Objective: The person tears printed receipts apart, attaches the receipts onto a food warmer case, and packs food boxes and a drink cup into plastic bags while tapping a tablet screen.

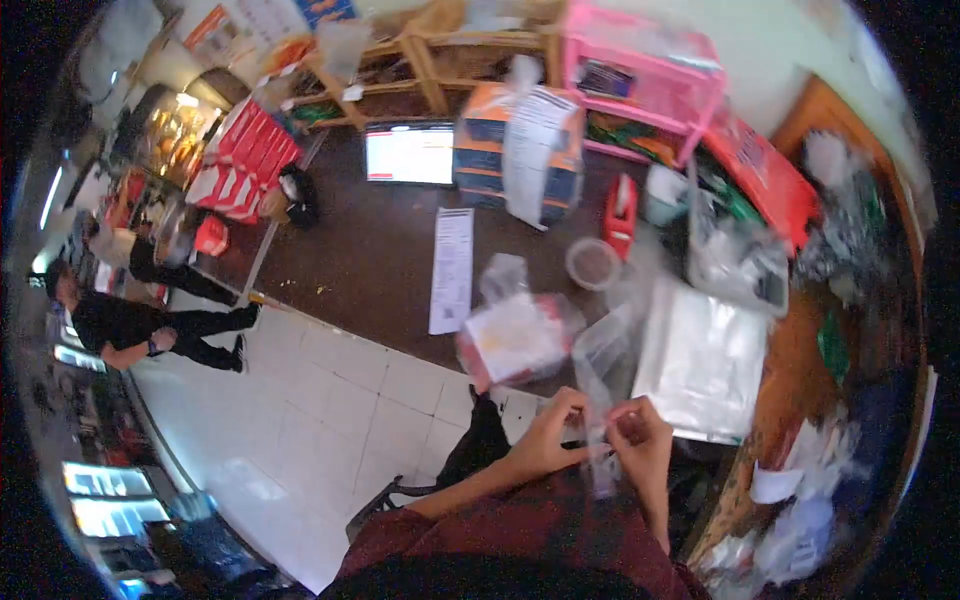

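Observation:
My left hand (553, 437) and my right hand (641, 436) are close together in front of my body, fingers pinched on a thin clear plastic bag (603, 352). The bag runs up from between them over the table edge, and its lower end hangs below my fingers. Just beyond my left hand lies a red and white packet in clear plastic (517, 338). To the right of the bag is a stack of flat clear plastic bags (703, 362). A round clear tub (593, 263) stands farther back, beside a red tape dispenser (620, 218).
A long printed slip (452, 270) lies on the dark table (365, 235). Behind it are a lit screen (410, 154), an orange and blue box (481, 150) and a pink shelf (645, 75). A person in black (125, 322) stands at the far left. A chair (478, 440) is below the table.

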### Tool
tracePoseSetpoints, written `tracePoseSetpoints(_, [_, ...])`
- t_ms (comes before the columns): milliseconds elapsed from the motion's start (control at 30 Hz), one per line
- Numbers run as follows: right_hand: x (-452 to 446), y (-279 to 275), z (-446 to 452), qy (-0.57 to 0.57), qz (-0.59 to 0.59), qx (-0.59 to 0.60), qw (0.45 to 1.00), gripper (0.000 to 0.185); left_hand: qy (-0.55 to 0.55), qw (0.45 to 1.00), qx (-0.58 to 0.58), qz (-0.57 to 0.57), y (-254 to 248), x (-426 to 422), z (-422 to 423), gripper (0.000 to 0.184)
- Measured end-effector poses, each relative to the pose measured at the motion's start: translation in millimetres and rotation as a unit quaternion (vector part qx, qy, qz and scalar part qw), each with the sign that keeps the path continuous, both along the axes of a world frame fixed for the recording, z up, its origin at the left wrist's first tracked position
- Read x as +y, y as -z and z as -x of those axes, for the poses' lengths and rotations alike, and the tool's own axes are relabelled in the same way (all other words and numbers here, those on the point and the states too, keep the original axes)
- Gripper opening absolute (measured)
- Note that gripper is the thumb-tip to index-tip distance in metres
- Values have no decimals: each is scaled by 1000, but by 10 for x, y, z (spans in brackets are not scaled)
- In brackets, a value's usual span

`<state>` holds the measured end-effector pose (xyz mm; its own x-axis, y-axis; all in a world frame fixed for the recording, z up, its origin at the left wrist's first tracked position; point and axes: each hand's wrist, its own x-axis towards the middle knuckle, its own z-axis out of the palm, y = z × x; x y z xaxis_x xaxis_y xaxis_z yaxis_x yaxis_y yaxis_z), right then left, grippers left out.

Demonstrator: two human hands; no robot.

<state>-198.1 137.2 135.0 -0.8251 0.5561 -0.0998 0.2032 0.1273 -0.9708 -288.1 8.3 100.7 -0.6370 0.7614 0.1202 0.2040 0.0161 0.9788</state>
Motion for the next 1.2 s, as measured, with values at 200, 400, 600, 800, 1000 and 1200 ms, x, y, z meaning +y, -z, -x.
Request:
tracePoseSetpoints(200, [-753, -238, 1412, -242, -137, 0, 961, 17, -149, 986, -20, 76, -212, -1146, 1178, 15])
tracePoseSetpoints(400, [-1294, -209, 1898, -339, -240, -54, 908, 26, -327, 932, 139, 71, -402, -1523, 1457, 15])
tracePoseSetpoints(600, [-1485, -67, 2198, -317, -148, -36, 936, 17, -323, 942, 28, 93, -347, -1754, 1554, 20])
tracePoseSetpoints(800, [-1646, -322, 2341, -294, -136, 49, 945, 15, -256, 942, 86, 201, -404, -1739, 1621, 17])
tracePoseSetpoints(1000, [-2018, 283, 2252, -227, -151, 62, 960, 16, -222, 929, 239, 172, -689, -1851, 1933, 19])
tracePoseSetpoints(1200, [-1965, -9, 2457, -109, -271, 184, 939, 17, -230, 953, 137, 143, -391, -1815, 1788, 14])
